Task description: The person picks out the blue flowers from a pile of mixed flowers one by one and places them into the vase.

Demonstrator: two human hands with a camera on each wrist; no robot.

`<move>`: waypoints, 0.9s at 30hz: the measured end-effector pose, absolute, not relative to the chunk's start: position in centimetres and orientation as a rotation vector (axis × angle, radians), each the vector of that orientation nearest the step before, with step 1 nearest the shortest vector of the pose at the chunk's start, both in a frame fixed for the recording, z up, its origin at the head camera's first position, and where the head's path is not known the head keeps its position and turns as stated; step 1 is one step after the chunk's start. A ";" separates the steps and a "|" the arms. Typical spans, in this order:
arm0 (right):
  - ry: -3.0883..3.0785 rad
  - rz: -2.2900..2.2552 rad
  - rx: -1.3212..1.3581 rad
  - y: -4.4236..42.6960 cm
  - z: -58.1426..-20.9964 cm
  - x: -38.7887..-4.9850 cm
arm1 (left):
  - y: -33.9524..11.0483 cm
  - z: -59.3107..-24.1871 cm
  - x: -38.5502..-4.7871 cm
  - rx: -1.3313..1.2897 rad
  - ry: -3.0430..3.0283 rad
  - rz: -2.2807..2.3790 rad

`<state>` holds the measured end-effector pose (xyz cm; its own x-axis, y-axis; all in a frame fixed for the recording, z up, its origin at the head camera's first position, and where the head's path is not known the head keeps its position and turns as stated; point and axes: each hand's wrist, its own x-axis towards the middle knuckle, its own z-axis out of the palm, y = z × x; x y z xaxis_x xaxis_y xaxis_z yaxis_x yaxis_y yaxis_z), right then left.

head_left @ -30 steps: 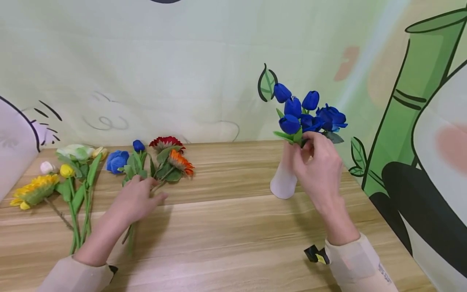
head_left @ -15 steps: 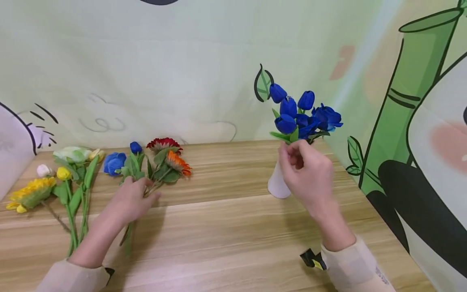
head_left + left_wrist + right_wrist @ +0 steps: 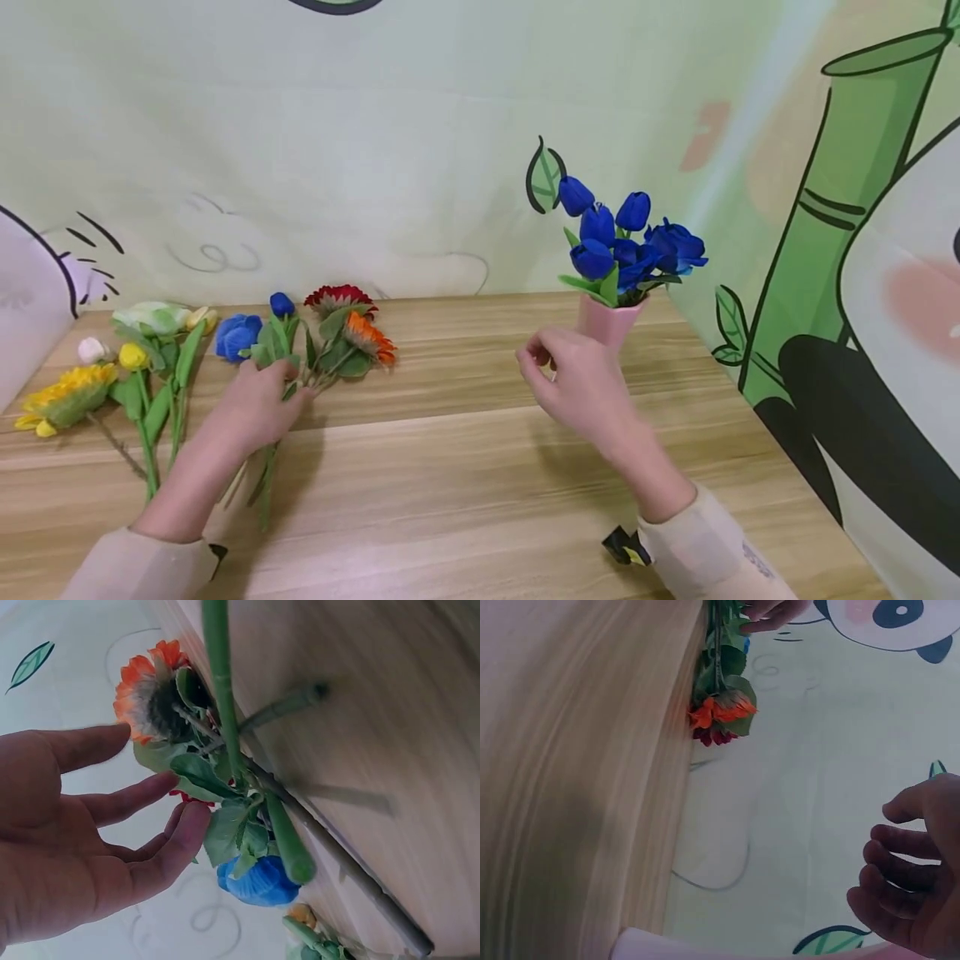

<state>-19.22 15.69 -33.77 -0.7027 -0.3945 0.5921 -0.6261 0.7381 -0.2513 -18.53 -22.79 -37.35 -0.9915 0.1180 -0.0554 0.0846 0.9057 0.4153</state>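
Note:
My left hand (image 3: 251, 408) is over the stems of a loose flower group on the table. Its fingers are spread and loosely bent beside the green leaves (image 3: 227, 834) in the left wrist view; whether they touch is unclear. This group has a blue rose (image 3: 238, 337), a blue tulip (image 3: 282, 304), an orange daisy-like flower (image 3: 369, 337) and a dark red one (image 3: 339, 297). To the right stands a pink vase (image 3: 609, 323) holding several blue tulips (image 3: 597, 225) and blue roses (image 3: 677, 247). In front of it, my right hand (image 3: 581, 383) hangs loosely curled, holding nothing.
Farther left lie a yellow sunflower (image 3: 67, 396), a yellow tulip (image 3: 133, 357), a white bud (image 3: 93, 350) and a pale green-white bloom (image 3: 152, 318). A printed cloth backdrop (image 3: 420, 167) rises behind the wooden table (image 3: 450, 492).
My right hand has come away from the vased flowers, moving left and down, uncovering the vase's pink upper part. My left hand has shifted slightly left over the stems.

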 end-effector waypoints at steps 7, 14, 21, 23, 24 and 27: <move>-2.612 0.583 0.768 15.1 -34.9 -19.9 | -23.4 -37.4 -19.1 0.162 2.999 0.597; -2.719 0.586 0.793 14.9 -35.7 -20.3 | -23.9 -37.1 -19.4 0.186 2.993 0.514; -2.792 0.547 0.786 15.0 -36.3 -20.5 | -24.3 -37.2 -19.6 0.204 2.940 0.473; -2.799 0.542 0.786 15.1 -36.3 -20.5 | -24.4 -37.2 -19.6 0.198 2.928 0.473; -2.802 0.537 0.787 15.1 -36.3 -20.5 | -24.5 -37.2 -19.6 0.200 2.927 0.474; -2.821 0.518 0.781 15.1 -36.4 -20.6 | -24.7 -37.3 -19.7 0.207 2.921 0.491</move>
